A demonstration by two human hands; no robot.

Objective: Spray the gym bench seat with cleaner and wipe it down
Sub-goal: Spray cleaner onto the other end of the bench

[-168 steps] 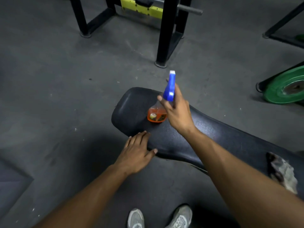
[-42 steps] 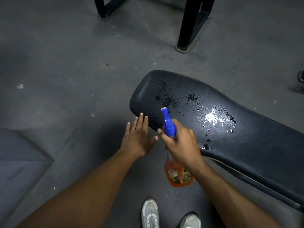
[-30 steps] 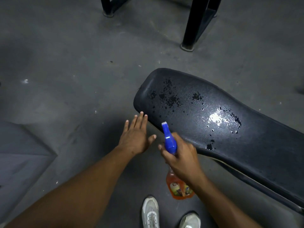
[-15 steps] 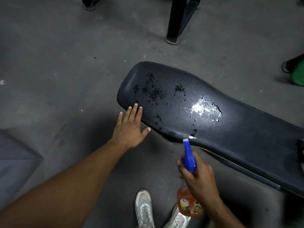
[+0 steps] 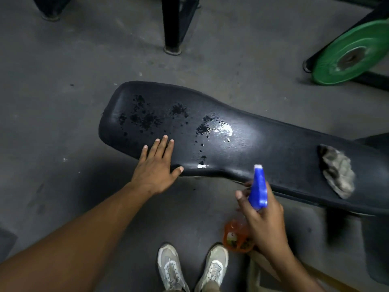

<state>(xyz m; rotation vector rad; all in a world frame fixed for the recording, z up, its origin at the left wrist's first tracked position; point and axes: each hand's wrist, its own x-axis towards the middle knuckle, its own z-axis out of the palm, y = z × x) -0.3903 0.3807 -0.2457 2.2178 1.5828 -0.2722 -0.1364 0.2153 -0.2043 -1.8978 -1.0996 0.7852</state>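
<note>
The black padded bench seat (image 5: pixel 263 148) runs from centre left to the right edge, wet with dark spray patches and a shiny puddle near its middle. My left hand (image 5: pixel 156 169) rests flat on the seat's near edge, fingers spread, holding nothing. My right hand (image 5: pixel 263 220) grips a spray bottle (image 5: pixel 257 190) with a blue trigger head and orange liquid, held low in front of the seat's near edge, nozzle toward the bench. A crumpled grey cloth (image 5: pixel 336 171) lies on the seat at the right.
A green weight plate (image 5: pixel 349 53) on a black stand sits at the upper right. Black rack legs (image 5: pixel 174 24) stand on the grey floor beyond the bench. My two grey shoes (image 5: pixel 191 268) are at the bottom.
My right hand carried the bottle down and to the right, away from the wet patch. My left hand slid further onto the seat's edge. The cloth and green plate came into view.
</note>
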